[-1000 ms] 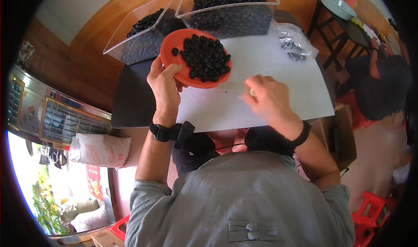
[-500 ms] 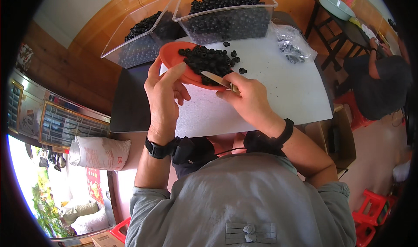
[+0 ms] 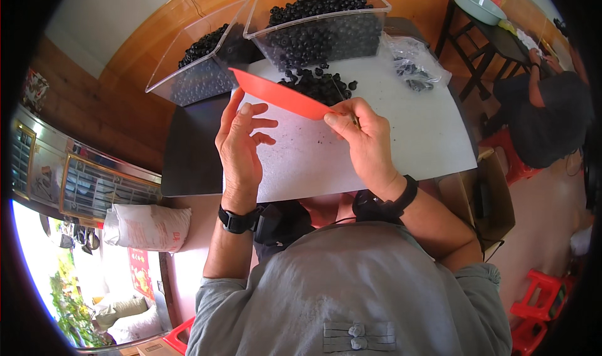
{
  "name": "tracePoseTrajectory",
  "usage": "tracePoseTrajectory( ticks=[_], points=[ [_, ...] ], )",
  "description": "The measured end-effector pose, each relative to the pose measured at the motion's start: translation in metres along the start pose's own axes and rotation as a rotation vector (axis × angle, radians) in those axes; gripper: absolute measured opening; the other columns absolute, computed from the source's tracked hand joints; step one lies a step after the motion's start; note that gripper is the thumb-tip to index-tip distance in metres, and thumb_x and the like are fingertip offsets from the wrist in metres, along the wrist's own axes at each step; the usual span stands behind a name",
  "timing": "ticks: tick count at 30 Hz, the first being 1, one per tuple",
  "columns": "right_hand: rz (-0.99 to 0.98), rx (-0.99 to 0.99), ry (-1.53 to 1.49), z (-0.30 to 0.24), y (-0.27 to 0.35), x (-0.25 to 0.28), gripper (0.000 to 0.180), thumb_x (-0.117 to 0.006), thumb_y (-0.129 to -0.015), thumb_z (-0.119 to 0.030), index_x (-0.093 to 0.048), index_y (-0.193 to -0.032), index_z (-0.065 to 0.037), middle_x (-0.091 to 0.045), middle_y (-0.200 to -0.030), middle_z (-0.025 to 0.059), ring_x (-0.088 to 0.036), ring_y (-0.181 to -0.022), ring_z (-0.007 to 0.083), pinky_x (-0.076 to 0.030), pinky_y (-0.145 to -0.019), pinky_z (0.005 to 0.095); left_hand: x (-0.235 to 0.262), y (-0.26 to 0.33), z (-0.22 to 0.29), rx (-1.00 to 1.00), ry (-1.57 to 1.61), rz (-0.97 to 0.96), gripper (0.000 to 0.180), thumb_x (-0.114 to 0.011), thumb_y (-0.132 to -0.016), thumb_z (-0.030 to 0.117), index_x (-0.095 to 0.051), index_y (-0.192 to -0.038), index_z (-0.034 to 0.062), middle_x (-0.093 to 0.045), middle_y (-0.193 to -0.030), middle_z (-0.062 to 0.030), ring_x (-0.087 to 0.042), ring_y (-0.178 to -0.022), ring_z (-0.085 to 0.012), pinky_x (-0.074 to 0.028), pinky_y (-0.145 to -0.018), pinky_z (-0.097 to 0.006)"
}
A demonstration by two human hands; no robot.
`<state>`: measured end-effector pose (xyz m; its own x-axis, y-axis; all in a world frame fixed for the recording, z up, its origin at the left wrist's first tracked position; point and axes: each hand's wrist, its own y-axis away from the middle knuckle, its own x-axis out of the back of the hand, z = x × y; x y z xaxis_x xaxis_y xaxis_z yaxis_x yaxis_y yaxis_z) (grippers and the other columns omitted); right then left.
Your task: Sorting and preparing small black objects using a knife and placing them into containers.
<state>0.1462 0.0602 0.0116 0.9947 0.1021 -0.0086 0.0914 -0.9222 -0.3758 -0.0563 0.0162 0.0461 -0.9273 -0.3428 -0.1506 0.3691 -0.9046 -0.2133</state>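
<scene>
A shallow orange plate (image 3: 282, 95) is tipped up nearly on edge, its outer side toward me. My right hand (image 3: 367, 133) pinches its right end between thumb and fingers. In that same hand is a small knife (image 3: 356, 122); only its handle end shows clearly. My left hand (image 3: 241, 146) has its fingers spread, with the index finger reaching up to the plate's left end. Beyond the plate, a pile of small round black pieces (image 3: 320, 85) lies on the white tabletop (image 3: 414, 130); the plate hides part of it.
Two clear plastic bins, a left one (image 3: 182, 74) and a larger one (image 3: 313, 42), hold many black pieces at the back. A clear plastic bag (image 3: 414, 67) lies right of the pile. A cardboard box (image 3: 495, 199) stands by the table's right side. Another person (image 3: 545, 117) sits farther right.
The plate has tipped from near level up onto its edge. The black pieces from it now lie on the table. My left fingers have spread, and the knife blade is mostly hidden.
</scene>
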Motion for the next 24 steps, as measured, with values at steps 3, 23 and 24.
tracePoseTrajectory(
  ticks=[3, 23, 24],
  points=[
    [0.027, -0.060, -0.152, 0.000, 0.002, 0.001, 0.021, -0.074, -0.098, -0.021, -0.066, -0.097, -0.001, -0.064, -0.074, 0.0000, -0.057, -0.066, 0.0086, -0.046, -0.062, 0.0257, -0.004, -0.003, 0.003, -0.040, -0.094, -0.001, 0.062, -0.053, -0.107, 0.033, -0.042, -0.155, -0.0041, -0.072, -0.119, -0.0170, -0.072, -0.098, -0.0251, -0.054, -0.072, -0.033],
    [-0.257, 0.365, 0.234, -0.011, 0.050, -0.018, 0.018, -0.075, -0.086, -0.008, -0.069, -0.103, -0.009, -0.067, -0.086, 0.0063, -0.068, -0.073, 0.0278, -0.054, -0.062, 0.0378, 0.093, 0.071, 0.030, 0.170, 0.214, -0.024, 0.069, -0.048, -0.106, 0.049, -0.047, -0.147, -0.0067, -0.066, -0.125, -0.0221, -0.070, -0.100, -0.0313, -0.055, -0.074, -0.037],
    [-0.264, 0.361, 0.230, -0.011, 0.052, -0.020, 0.018, -0.075, -0.086, -0.008, -0.069, -0.103, -0.009, -0.067, -0.086, 0.0063, -0.068, -0.073, 0.0278, -0.054, -0.062, 0.0378, 0.097, 0.075, 0.029, 0.175, 0.150, 0.064, 0.062, -0.054, -0.105, 0.042, -0.052, -0.142, -0.0078, -0.064, -0.134, -0.0198, -0.068, -0.114, -0.0317, -0.057, -0.093, -0.039]
  ],
)
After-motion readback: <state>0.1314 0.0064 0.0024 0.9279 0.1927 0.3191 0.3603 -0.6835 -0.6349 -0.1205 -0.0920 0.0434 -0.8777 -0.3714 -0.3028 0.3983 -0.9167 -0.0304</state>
